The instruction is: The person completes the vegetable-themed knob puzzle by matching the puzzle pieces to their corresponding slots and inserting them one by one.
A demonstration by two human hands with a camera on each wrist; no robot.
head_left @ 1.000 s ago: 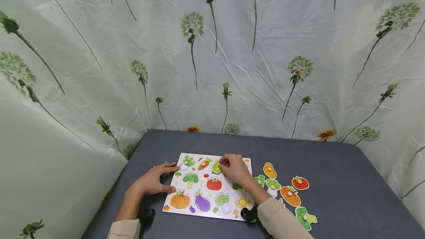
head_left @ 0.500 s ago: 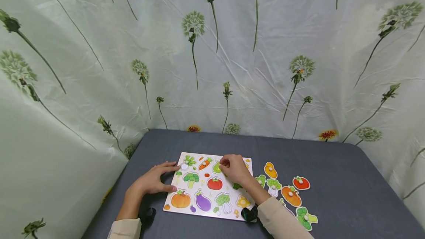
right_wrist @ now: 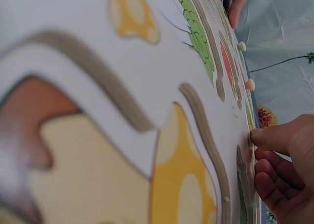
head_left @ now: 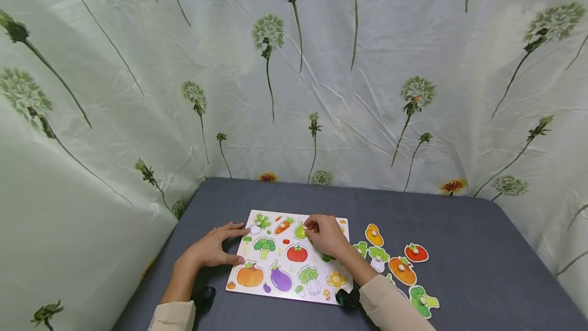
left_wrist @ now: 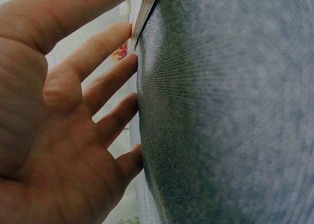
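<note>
A white vegetable puzzle board [head_left: 250, 298] lies on the dark table. My left hand [head_left: 211, 246] rests at its left edge, fingers and thumb spread and fairly straight; in the left wrist view its palm [left_wrist: 68, 136] shows beside the board's edge. Over the board's upper right, my right hand [head_left: 325, 234] pinches the pale knob of a green-and-yellow puzzle piece [head_left: 299, 231] between thumb and forefinger. The hand partly covers that piece. Knobbed carrot [head_left: 283, 227] and white radish [head_left: 255, 229] pieces sit in the board's top row. In the right wrist view, the thumb [right_wrist: 272, 137] is close against the board.
Loose knobbed pieces lie right of the board: a yellow-orange piece [head_left: 374, 236], tomato [head_left: 413, 256], pumpkin [head_left: 402, 273], broccoli [head_left: 420, 301] and bok choy [head_left: 377, 263], with others partly behind the right forearm. Dandelion-print fabric [head_left: 294, 91] hangs behind the table.
The green-and-yellow piece has shifted slightly in the right fingers, and its knob shows more between the fingertips. The left hand stays in place.
</note>
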